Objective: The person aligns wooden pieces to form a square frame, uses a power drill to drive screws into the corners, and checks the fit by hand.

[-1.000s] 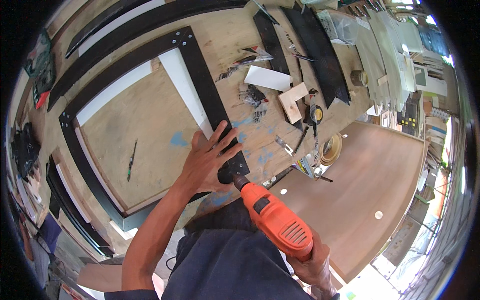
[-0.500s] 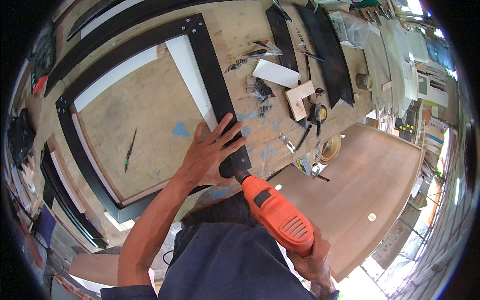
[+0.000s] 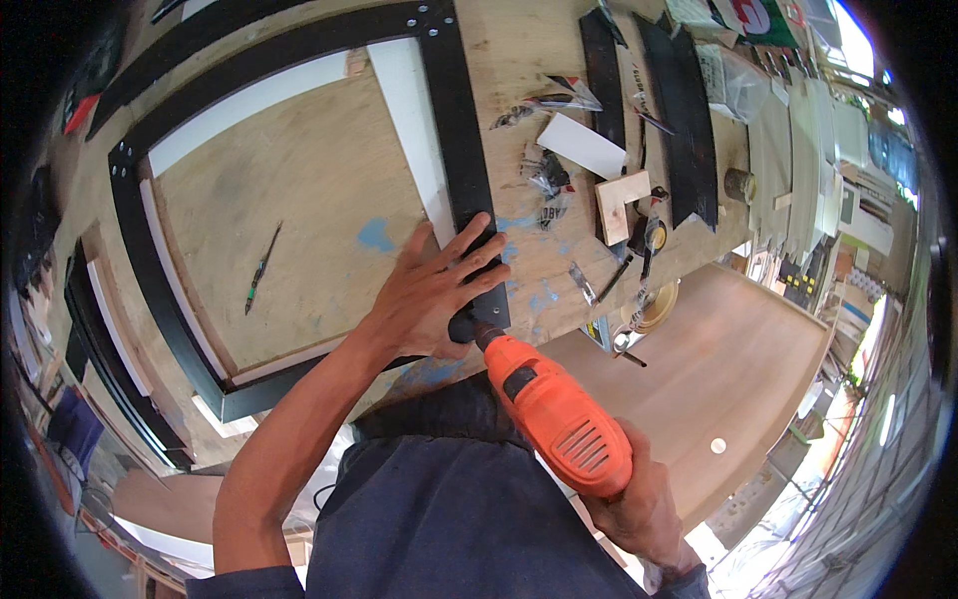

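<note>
A black rectangular frame (image 3: pixel 464 130) with white inner strips lies on the wooden workbench. My left hand (image 3: pixel 419 295) rests on its near right corner, fingers spread across the black bar. My right hand (image 3: pixel 644 504) grips an orange power drill (image 3: pixel 559 414) by its handle. The drill's nose points at that same corner, just beside my left hand; its tip is too hidden to tell whether it touches. A screw head shows in the bar close by, and several more sit at the far corners. Inside the frame lies a thin dark pen-like tool (image 3: pixel 261 275).
Right of the frame lie an L-shaped wood piece (image 3: pixel 614 210), a white block (image 3: pixel 582 146), plastic scraps and a tape measure (image 3: pixel 655 236). Dark strips (image 3: pixel 684 130) lie farther back. A brown panel (image 3: pixel 689 389) stands beyond the bench's right edge. More black frame pieces (image 3: pixel 115 349) are at left.
The view has shifted slightly, so the bench and frame sit a little higher and farther right. Both hands and the drill stay at the same corner.
</note>
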`<action>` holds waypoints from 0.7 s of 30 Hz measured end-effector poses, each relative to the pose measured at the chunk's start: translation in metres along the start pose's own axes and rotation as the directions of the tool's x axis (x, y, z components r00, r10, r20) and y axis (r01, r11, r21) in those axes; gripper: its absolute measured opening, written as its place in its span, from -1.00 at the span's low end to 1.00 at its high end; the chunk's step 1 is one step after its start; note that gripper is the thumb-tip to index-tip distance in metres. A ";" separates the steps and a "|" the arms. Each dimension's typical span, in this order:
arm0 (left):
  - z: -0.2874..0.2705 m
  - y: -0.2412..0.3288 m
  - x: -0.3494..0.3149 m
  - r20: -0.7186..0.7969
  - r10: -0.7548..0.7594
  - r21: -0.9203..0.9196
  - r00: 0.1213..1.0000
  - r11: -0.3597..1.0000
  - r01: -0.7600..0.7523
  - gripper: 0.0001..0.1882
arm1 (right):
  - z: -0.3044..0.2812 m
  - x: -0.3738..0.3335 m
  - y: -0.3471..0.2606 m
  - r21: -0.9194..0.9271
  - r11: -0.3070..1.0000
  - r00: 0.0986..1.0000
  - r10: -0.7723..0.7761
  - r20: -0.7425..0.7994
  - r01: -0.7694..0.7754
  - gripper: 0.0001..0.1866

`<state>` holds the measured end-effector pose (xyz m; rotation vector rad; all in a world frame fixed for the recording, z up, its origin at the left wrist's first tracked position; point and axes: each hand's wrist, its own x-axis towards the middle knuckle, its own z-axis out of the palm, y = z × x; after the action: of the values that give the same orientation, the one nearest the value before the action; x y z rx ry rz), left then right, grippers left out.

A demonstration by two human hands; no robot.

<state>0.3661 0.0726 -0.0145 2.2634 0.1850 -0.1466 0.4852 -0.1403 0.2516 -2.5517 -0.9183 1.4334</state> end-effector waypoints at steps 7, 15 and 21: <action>-0.003 0.002 -0.003 -0.011 -0.006 0.021 1.000 1.000 0.007 0.18 | -0.002 0.004 -0.005 -0.004 0.999 0.999 -0.054 -0.006 0.054 -0.12; 0.000 0.000 -0.001 -0.054 0.011 0.031 0.998 0.999 -0.010 0.21 | -0.001 0.003 -0.005 -0.019 0.999 0.999 -0.048 -0.007 0.048 -0.12; -0.002 0.001 0.000 -0.031 0.002 0.031 1.000 1.000 -0.001 0.22 | -0.003 0.004 -0.005 -0.013 0.999 0.999 -0.044 0.009 0.044 -0.12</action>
<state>0.3668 0.0731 -0.0125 2.2976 0.1989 -0.1147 0.4866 -0.1334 0.2522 -2.5196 -0.9821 1.4322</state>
